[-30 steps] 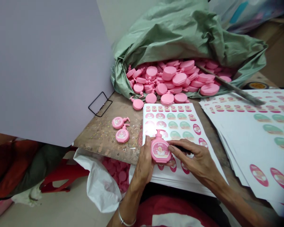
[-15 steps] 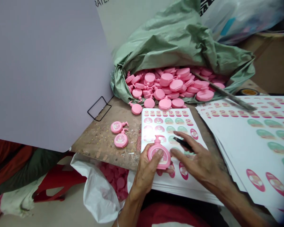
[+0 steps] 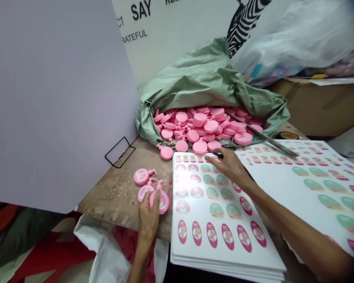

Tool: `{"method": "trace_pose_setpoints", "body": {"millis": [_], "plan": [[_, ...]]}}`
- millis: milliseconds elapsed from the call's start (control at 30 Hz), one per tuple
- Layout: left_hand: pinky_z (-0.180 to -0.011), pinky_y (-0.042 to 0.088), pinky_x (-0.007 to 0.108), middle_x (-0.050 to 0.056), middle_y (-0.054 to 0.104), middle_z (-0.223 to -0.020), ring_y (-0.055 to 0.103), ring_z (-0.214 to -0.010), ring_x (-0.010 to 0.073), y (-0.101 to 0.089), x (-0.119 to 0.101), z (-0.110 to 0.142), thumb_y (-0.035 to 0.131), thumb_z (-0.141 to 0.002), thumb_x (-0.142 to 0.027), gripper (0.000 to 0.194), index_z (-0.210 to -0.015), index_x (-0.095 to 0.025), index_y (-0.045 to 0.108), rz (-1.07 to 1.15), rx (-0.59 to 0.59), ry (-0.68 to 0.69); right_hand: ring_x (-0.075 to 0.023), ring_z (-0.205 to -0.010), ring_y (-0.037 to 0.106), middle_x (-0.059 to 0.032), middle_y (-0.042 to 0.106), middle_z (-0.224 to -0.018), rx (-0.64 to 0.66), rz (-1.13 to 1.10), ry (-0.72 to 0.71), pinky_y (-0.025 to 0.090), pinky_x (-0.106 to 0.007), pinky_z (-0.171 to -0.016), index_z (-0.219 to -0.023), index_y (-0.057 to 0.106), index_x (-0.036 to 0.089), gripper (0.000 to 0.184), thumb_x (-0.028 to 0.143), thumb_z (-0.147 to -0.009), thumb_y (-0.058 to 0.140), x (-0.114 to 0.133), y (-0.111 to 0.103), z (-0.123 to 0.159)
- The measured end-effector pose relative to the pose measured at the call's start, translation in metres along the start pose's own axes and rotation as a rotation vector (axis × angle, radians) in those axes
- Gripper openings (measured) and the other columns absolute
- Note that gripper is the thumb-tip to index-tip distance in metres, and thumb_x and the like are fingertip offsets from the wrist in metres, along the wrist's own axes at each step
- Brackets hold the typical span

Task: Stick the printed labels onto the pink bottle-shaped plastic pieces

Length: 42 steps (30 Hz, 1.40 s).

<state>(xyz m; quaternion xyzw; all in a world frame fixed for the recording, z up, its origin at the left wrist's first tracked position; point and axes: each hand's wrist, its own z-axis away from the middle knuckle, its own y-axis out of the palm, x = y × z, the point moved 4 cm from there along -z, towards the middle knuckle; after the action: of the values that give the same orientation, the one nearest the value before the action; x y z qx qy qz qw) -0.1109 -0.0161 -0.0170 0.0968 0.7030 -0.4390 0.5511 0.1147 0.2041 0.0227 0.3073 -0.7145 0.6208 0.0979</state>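
Note:
My left hand [image 3: 148, 212] grips a pink pump bottle [image 3: 163, 201] with a label on its round face. It is at the tabletop, right beside two labelled pink bottles, the upper one [image 3: 141, 176] lying with its nozzle to the right. My right hand [image 3: 231, 167] has its fingers closed around a small black tool [image 3: 217, 155] whose kind I cannot make out. That hand hovers over or touches the top part of a stack of sticker sheets [image 3: 194, 251], printed with pink ovals and green shapes.
A green sack [image 3: 194, 84] full of plain pink bottles [image 3: 200, 120] lies at the back, a grey stick [image 3: 271, 142] across its mouth. More sticker sheets [image 3: 283, 181] lie right. A black wire frame [image 3: 120, 152] touches the pale panel [image 3: 59, 106]. A white bag [image 3: 98, 243] hangs below.
My left hand has moved left with the labelled bottle, down to the other two. My right hand has moved away toward the sheet's top rows. The view has tilted up.

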Motion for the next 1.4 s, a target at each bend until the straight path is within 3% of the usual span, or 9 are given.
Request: {"method": "trace_pose_setpoints", "body": {"millis": [100, 200, 267, 367, 600, 700, 800, 1067, 1400], "plan": [[-0.069, 0.043, 0.034, 0.008, 0.064, -0.074, 0.059, -0.072, 0.0246, -0.002, 0.009, -0.017, 0.041, -0.090, -0.054, 0.042, -0.092, -0.019, 0.064, -0.227, -0.030, 0.011, -0.0312, -0.089, 0.067, -0.0184, 0.072, -0.095, -0.001, 0.123, -0.001, 0.048, -0.039, -0.072, -0.113, 0.061, 0.011, 0.060, 0.058, -0.076, 0.061, 0.006, 0.025, -0.039], [-0.079, 0.044, 0.041, 0.016, 0.066, -0.103, 0.061, -0.094, 0.0318, -0.009, 0.003, -0.020, 0.042, -0.092, -0.048, 0.042, -0.111, -0.017, 0.064, -0.368, -0.083, 0.080, -0.0327, -0.090, 0.065, -0.0221, 0.070, -0.095, -0.023, 0.152, -0.054, 0.046, -0.040, -0.071, -0.105, 0.062, 0.010, 0.055, 0.057, -0.076, 0.061, 0.012, 0.041, -0.055], [-0.090, 0.043, 0.045, 0.018, 0.057, -0.121, 0.056, -0.109, 0.0331, -0.017, -0.008, -0.016, 0.046, -0.091, -0.043, 0.040, -0.116, -0.017, 0.063, -0.370, -0.213, 0.179, -0.0330, -0.092, 0.064, -0.0234, 0.069, -0.096, -0.043, 0.162, -0.091, 0.045, -0.040, -0.073, -0.103, 0.063, 0.009, 0.055, 0.057, -0.077, 0.060, 0.015, 0.041, -0.053], [-0.096, 0.043, 0.041, 0.014, 0.056, -0.122, 0.054, -0.114, 0.0286, -0.018, -0.027, -0.010, 0.053, -0.088, -0.038, 0.031, -0.110, -0.019, 0.064, -0.154, -0.308, 0.262, -0.0336, -0.097, 0.062, -0.0217, 0.068, -0.101, -0.050, 0.155, -0.162, 0.044, -0.042, -0.080, -0.105, 0.062, 0.011, 0.057, 0.059, -0.075, 0.064, 0.024, 0.030, -0.029], [-0.066, 0.054, 0.029, 0.009, 0.070, -0.090, 0.068, -0.084, 0.0223, 0.060, -0.051, 0.004, 0.059, -0.084, -0.050, 0.043, -0.108, -0.014, 0.061, 0.785, 0.487, -0.195, -0.0273, -0.091, 0.064, -0.0133, 0.069, -0.101, 0.169, -0.188, -0.586, 0.047, -0.041, -0.080, -0.109, 0.059, 0.016, 0.048, 0.047, -0.074, 0.071, 0.072, 0.016, 0.074], [-0.062, 0.055, 0.027, 0.008, 0.070, -0.083, 0.069, -0.075, 0.0207, 0.059, -0.043, 0.005, 0.071, -0.076, -0.042, 0.045, -0.106, -0.012, 0.059, 0.909, 0.429, -0.310, -0.0219, -0.086, 0.064, -0.0085, 0.069, -0.100, 0.287, -0.316, -0.421, 0.048, -0.035, -0.072, -0.113, 0.055, 0.020, 0.039, 0.047, -0.085, 0.058, 0.063, 0.017, 0.091], [-0.066, 0.057, 0.027, 0.007, 0.071, -0.089, 0.070, -0.078, 0.0188, 0.045, -0.032, 0.000, 0.073, -0.075, -0.036, 0.040, -0.105, -0.014, 0.059, 0.925, 0.275, -0.313, -0.0177, -0.069, 0.061, -0.0029, 0.068, -0.082, 0.245, -0.254, -0.243, 0.043, -0.031, -0.064, -0.101, 0.057, 0.022, 0.025, 0.040, -0.096, 0.041, 0.046, 0.022, 0.098], [-0.071, 0.057, 0.032, 0.011, 0.071, -0.090, 0.071, -0.078, 0.0222, 0.073, -0.031, -0.015, 0.076, -0.071, -0.035, 0.039, -0.099, -0.011, 0.062, 0.976, 0.472, -0.320, -0.0185, -0.073, 0.057, -0.0050, 0.066, -0.077, 0.059, 0.022, -0.522, 0.032, -0.032, -0.069, -0.086, 0.061, 0.018, 0.018, 0.026, -0.094, 0.046, 0.049, 0.043, 0.127], [-0.068, 0.055, 0.027, 0.009, 0.070, -0.086, 0.070, -0.076, 0.0196, 0.084, -0.020, -0.021, 0.073, -0.075, -0.038, 0.040, -0.101, -0.010, 0.063, 0.933, 0.497, -0.260, -0.0167, -0.067, 0.052, -0.0025, 0.060, -0.068, 0.090, 0.000, -0.559, 0.031, -0.031, -0.068, -0.077, 0.059, 0.019, 0.019, 0.024, -0.092, 0.048, 0.043, 0.049, 0.126]]}}
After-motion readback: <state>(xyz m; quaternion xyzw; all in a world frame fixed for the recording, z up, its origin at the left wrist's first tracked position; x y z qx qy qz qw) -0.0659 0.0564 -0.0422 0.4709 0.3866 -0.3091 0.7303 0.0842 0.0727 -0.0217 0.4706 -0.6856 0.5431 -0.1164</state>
